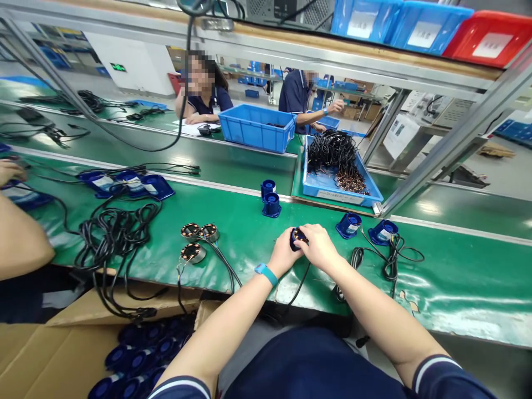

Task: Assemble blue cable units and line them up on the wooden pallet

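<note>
Both hands meet around one blue housing (296, 239) with a copper-wound core in its top, over the green bench. My left hand (285, 252), with a teal wristband, wraps its left side. From the right, my right hand (319, 246) presses its fingers on the core and rim. A black cable (300, 287) hangs down below them. Two empty-looking blue housings (271, 205) stand just behind. To the left lie several round copper-wound cores (193, 252) with wires. Two blue housings with cables (383, 231) stand to the right.
A blue tray (349, 195) of black cables and a blue crate (253, 128) sit behind. Coiled black cables (112, 233) and labelled blue parts (158, 187) lie left, near another person's arm (20, 238). A carton (62, 354) stands below. Two people work across the line.
</note>
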The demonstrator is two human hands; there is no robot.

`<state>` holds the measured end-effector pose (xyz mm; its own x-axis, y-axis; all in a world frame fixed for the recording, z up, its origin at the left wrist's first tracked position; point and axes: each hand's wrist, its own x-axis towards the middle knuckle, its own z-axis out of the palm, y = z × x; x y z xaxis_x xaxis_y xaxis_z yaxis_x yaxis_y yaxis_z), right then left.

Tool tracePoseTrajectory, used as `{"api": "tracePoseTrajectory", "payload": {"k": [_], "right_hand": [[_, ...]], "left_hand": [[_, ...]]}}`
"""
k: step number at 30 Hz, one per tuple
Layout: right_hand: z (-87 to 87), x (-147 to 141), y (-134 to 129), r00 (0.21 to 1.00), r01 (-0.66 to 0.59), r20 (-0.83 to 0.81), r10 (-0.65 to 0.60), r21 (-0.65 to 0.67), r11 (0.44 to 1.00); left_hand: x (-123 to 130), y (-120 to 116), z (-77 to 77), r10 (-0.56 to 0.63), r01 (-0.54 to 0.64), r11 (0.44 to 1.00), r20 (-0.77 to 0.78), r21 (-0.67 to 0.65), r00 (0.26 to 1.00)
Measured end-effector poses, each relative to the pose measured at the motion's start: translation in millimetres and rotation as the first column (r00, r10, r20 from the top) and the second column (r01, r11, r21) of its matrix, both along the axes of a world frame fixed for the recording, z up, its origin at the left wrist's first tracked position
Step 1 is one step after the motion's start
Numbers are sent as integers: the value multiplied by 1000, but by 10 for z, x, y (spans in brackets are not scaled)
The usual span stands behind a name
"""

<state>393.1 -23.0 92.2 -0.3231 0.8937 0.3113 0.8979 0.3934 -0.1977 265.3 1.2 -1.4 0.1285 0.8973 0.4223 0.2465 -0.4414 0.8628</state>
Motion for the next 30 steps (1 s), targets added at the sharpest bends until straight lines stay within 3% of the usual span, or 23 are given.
{"api": "tracePoseTrajectory", "payload": {"k": [3, 6, 9, 11, 13, 15, 17, 19, 22, 24, 27, 30], "right_hand": [[-65, 0, -55, 1000, 19, -2, -19, -12, 1000], [-231, 157, -117, 972, 90, -227, -63, 109, 990], [-428, 365, -133, 942, 62, -334, -25, 100, 993], [-518, 431, -120, 953, -42, -300, 51, 38, 998], [-561, 409, -87, 955, -100, -281, 97, 5, 995], [-569, 329, -32, 949, -83, -306, 81, 8, 997], [-564, 235, 35, 942, -49, -330, 57, 31, 998], [-554, 151, 85, 942, -50, -329, 67, 57, 997], [-481, 36, 57, 941, -80, -321, 106, 96, 992], [-355, -50, -48, 934, -86, -329, 141, 175, 981], [-35, -166, -276, 918, -76, -340, 205, 356, 932], [378, -178, -456, 905, -5, -373, 206, 474, 880]], "left_hand": [[9, 53, -3, -18, 18, 1000, -23, -5, 1000], [-61, -62, 81, 53, -52, 999, -84, 15, 995], [-270, -529, 186, 132, -128, 991, -138, 39, 982], [-441, -1005, 184, 33, -44, 997, -170, -56, 985], [-571, -1489, 82, -122, 53, 961, -243, -271, 962], [-619, -1847, -115, -200, 52, 909, -324, -413, 925], [-582, -2001, -375, -148, -17, 910, -365, -413, 919], [-488, -1966, -646, -55, -94, 917, -355, -389, 933], [-319, -1750, -947, -67, -112, 873, -345, -474, 936], [-250, -1646, -1017, -102, -102, 853, -356, -511, 929], [-299, -1692, -934, -113, -116, 856, -401, -504, 909], [-552, -1929, -716, -78, -111, 909, -425, -403, 902]]}}
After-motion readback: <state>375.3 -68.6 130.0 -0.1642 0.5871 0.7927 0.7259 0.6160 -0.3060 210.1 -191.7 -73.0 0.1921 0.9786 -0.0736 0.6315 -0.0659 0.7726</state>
